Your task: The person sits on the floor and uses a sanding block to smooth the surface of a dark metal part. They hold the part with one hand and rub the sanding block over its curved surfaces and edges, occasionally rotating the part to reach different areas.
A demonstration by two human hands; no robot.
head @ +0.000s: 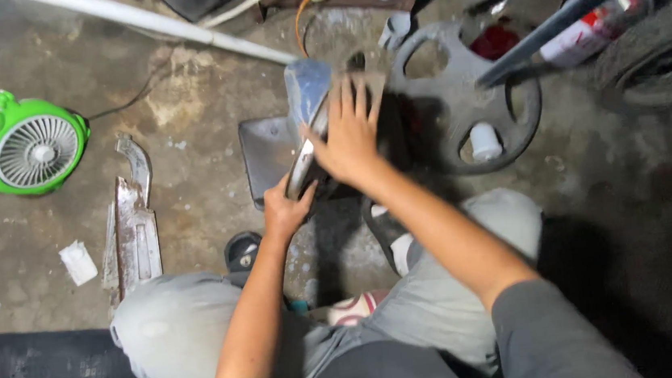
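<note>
Here: curved metal strip (pixel 301 164) stands on edge over dark plate (pixel 264 151) on floor. Left hand (pixel 285 211) pinches its lower end; right hand (pixel 350 135) lies flat, fingers spread, across top. Strip looks stiff, light, sharp-edged; grip flat faces.

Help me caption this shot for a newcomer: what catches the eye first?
The two hands at centre: the right hand lies flat on a curved metal piece and the left hand grips its lower end. Next, a bright green frog-shaped fan on the floor at far left.
</note>
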